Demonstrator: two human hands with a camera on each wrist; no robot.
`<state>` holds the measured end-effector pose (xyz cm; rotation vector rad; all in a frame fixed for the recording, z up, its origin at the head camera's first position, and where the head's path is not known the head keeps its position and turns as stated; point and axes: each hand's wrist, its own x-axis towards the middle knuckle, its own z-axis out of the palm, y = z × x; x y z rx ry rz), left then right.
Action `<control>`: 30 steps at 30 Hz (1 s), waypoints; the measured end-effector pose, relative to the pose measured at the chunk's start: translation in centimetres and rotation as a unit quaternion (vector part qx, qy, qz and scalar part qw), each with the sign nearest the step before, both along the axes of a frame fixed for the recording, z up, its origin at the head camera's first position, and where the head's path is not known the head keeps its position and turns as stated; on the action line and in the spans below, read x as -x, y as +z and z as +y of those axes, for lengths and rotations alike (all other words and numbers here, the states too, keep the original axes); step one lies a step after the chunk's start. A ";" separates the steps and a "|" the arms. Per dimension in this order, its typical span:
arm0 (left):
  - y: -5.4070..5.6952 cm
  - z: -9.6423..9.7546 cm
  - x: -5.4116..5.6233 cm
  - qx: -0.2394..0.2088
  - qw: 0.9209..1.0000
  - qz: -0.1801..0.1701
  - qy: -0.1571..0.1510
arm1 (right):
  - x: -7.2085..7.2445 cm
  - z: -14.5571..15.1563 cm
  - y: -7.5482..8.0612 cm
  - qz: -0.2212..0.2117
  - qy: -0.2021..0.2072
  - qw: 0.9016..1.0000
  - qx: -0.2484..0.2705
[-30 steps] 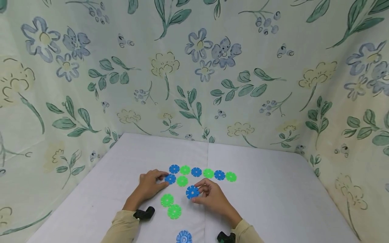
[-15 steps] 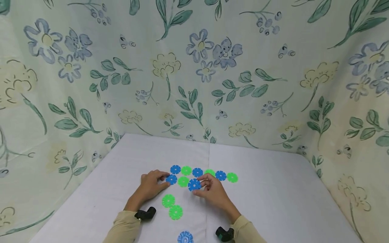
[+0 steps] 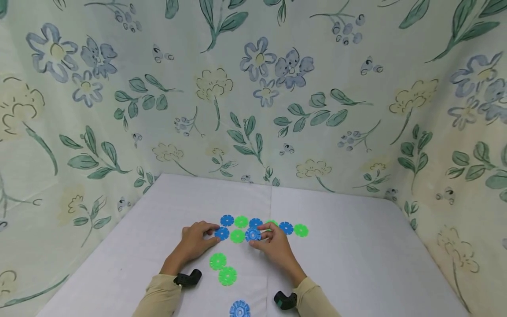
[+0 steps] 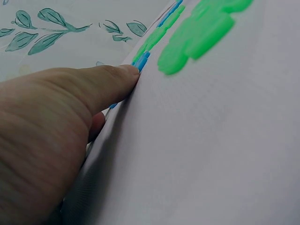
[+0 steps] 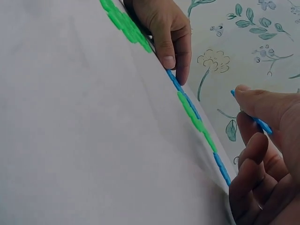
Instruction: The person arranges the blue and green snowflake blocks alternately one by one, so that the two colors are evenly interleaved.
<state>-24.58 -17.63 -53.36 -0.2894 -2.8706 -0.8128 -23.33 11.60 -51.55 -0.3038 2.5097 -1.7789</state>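
Note:
My right hand pinches a blue notched plastic disc between thumb and fingers, at the right end of the short near row. In the right wrist view, this disc is held up off the cloth. Thumb and finger of my left hand pinch the edges of another blue notched disc lying at that row's left end. Between these two lies a green notched disc. The left wrist view has the left thumb at the blue disc's edge.
Behind runs a longer row of alternating blue discs and green discs, one partly covered by my right fingers. Nearer me lie two overlapping green discs and a ringed blue disc. Floral curtain surrounds the white-clothed table.
My right hand has moved the blue disc away from me, up to the green disc in the near row; its ringed face now shows. The left hand has stayed at its disc.

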 end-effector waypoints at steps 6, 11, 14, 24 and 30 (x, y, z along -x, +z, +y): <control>-0.2 -0.3 -0.1 0.000 1.000 -0.003 -0.002 | 0.2 -0.1 -0.8 -0.005 0.005 1.000 -0.001; -0.4 -0.5 0.1 -0.004 1.000 -0.003 -0.008 | 0.2 0.0 -1.0 -0.011 0.000 1.000 -0.016; -0.5 -0.4 0.3 0.000 1.000 -0.001 -0.010 | 0.2 0.1 -1.0 -0.012 -0.005 1.000 -0.019; -0.3 -0.1 0.3 -0.007 1.000 -0.005 -0.010 | 0.3 0.4 -1.1 -0.028 -0.013 0.999 -0.035; -0.2 -0.2 0.2 -0.009 1.000 -0.009 -0.006 | 0.6 0.3 -1.3 0.021 -0.028 0.996 -0.078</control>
